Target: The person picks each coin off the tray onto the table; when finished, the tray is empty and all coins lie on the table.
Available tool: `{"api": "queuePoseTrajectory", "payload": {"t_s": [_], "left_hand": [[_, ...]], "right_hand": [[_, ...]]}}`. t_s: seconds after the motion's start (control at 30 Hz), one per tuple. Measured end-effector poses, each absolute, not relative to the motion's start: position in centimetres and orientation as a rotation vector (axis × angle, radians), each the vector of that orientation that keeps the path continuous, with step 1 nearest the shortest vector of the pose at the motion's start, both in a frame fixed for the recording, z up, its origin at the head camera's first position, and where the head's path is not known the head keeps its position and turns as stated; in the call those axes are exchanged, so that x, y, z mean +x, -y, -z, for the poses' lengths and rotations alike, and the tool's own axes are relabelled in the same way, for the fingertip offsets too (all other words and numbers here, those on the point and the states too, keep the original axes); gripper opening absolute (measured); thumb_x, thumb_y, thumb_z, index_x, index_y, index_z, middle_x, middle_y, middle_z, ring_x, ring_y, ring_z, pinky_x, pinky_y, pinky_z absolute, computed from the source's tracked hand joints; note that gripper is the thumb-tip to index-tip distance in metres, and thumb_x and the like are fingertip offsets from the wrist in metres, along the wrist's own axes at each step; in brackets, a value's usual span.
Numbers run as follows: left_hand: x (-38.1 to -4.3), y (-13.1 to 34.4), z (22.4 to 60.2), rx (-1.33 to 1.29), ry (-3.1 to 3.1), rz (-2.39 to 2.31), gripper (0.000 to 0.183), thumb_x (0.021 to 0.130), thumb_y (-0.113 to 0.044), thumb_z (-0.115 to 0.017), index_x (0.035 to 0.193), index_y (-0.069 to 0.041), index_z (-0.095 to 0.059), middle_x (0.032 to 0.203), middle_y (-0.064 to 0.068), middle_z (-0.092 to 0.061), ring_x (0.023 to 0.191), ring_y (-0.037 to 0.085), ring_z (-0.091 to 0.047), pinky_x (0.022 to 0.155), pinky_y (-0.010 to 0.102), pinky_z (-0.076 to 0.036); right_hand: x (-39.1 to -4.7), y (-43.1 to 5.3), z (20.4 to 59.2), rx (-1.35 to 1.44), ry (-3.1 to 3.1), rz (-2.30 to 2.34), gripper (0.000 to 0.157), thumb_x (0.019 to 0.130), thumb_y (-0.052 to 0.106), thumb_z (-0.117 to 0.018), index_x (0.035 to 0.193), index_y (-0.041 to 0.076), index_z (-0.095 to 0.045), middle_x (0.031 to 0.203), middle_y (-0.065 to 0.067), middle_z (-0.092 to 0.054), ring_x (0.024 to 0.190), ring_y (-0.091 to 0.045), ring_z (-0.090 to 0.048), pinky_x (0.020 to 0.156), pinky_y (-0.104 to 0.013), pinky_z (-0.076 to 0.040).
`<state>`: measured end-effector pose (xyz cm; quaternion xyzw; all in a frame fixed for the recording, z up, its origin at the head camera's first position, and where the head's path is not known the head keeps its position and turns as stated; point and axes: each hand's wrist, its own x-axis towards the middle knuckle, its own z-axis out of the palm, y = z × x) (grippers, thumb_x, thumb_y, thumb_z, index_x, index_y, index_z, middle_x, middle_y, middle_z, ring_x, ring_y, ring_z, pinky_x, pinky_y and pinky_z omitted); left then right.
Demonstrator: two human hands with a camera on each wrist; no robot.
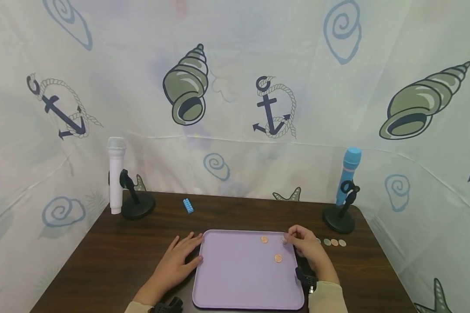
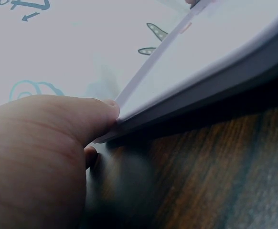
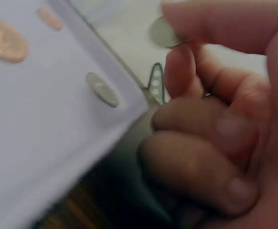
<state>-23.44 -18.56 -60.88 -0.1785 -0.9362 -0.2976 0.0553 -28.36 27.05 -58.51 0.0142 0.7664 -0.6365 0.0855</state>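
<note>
Thumb and index finger of my right hand point(image 1: 305, 248) pinch a silver coin point(image 3: 163, 32), held up over the tray's far right corner in the right wrist view. The other fingers of that hand are curled in. Beneath lies a flat lilac tray point(image 1: 243, 278) with a raised rim. On it rest two copper coins point(image 1: 278, 258) and a silver coin point(image 3: 102, 89) near the corner. My left hand point(image 1: 176, 263) lies beside the tray's left edge with fingers spread, its thumb touching the rim in the left wrist view.
Several coins point(image 1: 334, 242) lie in a row on the dark wooden table point(image 1: 102, 261), right of my right hand. A blue toy brick point(image 1: 188, 205) is behind the tray. A white microphone point(image 1: 116, 174) and a blue microphone point(image 1: 348, 169) stand on black stands at the back corners.
</note>
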Motion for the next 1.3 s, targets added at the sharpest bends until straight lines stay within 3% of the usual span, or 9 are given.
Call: {"api": "queuePoseTrajectory", "payload": {"t_s": [0.13,0.27,0.4,0.47,0.6,0.8,1.0,1.17,1.3], "left_hand": [[-23.5,18.6,60.8,-0.54,2.856,0.905,0.065,0.104,-0.046,-0.072,0.162,-0.023,-0.055,0.169,-0.001,-0.052,0.163,0.034,-0.041,0.133,0.072,-0.014],[-23.6,18.7,61.0,-0.539,2.856,0.923,0.065,0.103,-0.046,-0.072,0.162,-0.024,-0.055,0.169,-0.001,-0.052,0.163,0.033,-0.04,0.134,0.071,-0.013],[-23.6,18.6,61.2,-0.539,2.851,0.937,0.065,0.103,-0.046,-0.073,0.162,-0.024,-0.055,0.169,-0.001,-0.052,0.163,0.033,-0.04,0.134,0.071,-0.013],[-23.6,18.6,61.3,-0.541,2.852,0.94,0.066,0.103,-0.046,-0.073,0.162,-0.024,-0.055,0.169,-0.002,-0.052,0.164,0.033,-0.04,0.134,0.071,-0.013],[-23.6,18.6,61.2,-0.553,2.843,0.926,0.066,0.103,-0.045,-0.074,0.162,-0.023,-0.055,0.169,-0.002,-0.052,0.163,0.034,-0.042,0.133,0.072,-0.014],[-23.6,18.6,60.9,-0.55,2.836,0.908,0.065,0.104,-0.046,-0.072,0.162,-0.023,-0.055,0.169,-0.001,-0.052,0.163,0.034,-0.042,0.133,0.072,-0.015],[-23.6,18.7,61.1,-0.54,2.843,0.896,0.066,0.103,-0.045,-0.073,0.162,-0.023,-0.056,0.169,-0.002,-0.053,0.162,0.034,-0.042,0.133,0.072,-0.015],[-23.6,18.7,61.1,-0.532,2.862,0.914,0.066,0.103,-0.045,-0.073,0.162,-0.023,-0.055,0.169,-0.002,-0.051,0.164,0.032,-0.04,0.134,0.071,-0.013],[-23.6,18.6,61.0,-0.535,2.858,0.925,0.066,0.102,-0.044,-0.074,0.162,-0.023,-0.055,0.169,-0.002,-0.051,0.163,0.033,-0.04,0.134,0.071,-0.012]], "right_hand": [[-27.9,-28.4,58.7,-0.105,-2.037,2.259,0.007,0.109,0.015,-0.067,0.103,0.012,-0.064,0.09,0.003,-0.069,0.054,-0.008,-0.039,0.045,-0.025,-0.025],[-27.2,-29.9,58.7,-0.228,-1.896,2.458,0.015,0.113,0.01,-0.058,0.101,0.018,-0.064,0.099,0.005,-0.077,0.052,-0.005,-0.041,0.043,-0.021,-0.026],[-26.4,-31.2,58.8,-0.088,-2.009,2.508,0.008,0.11,0.011,-0.065,0.104,0.017,-0.065,0.098,0.005,-0.079,0.051,-0.004,-0.044,0.044,-0.016,-0.035],[-25.9,-31.8,58.9,0.019,-2.102,2.502,0.003,0.109,0.011,-0.067,0.109,0.01,-0.065,0.095,0.004,-0.08,0.052,-0.005,-0.044,0.042,-0.023,-0.027],[-25.3,-32.8,58.7,0.212,-2.275,2.406,0.023,0.106,0.015,-0.072,0.116,-0.004,-0.063,0.085,0.002,-0.076,0.05,-0.007,-0.042,0.042,-0.037,-0.02],[-25.4,-34.0,58.1,0.418,-2.459,2.101,0.035,0.102,0.026,-0.079,0.12,-0.002,-0.068,0.075,0.003,-0.062,0.051,-0.008,-0.043,0.042,-0.024,-0.034],[-25.8,-35.0,58.5,0.446,-2.613,1.777,0.033,0.102,0.027,-0.079,0.118,-0.002,-0.073,0.084,0.004,-0.065,0.064,-0.01,-0.051,0.052,-0.025,-0.043],[-25.2,-36.4,58.7,0.442,-2.756,1.506,0.027,0.101,0.024,-0.078,0.11,-0.001,-0.076,0.116,-0.014,-0.076,0.092,-0.015,-0.059,0.069,-0.026,-0.05],[-25.2,-36.8,58.7,0.423,-2.782,1.413,0.025,0.099,0.024,-0.08,0.107,0.001,-0.078,0.125,-0.019,-0.074,0.095,-0.016,-0.058,0.072,-0.027,-0.049]]}}
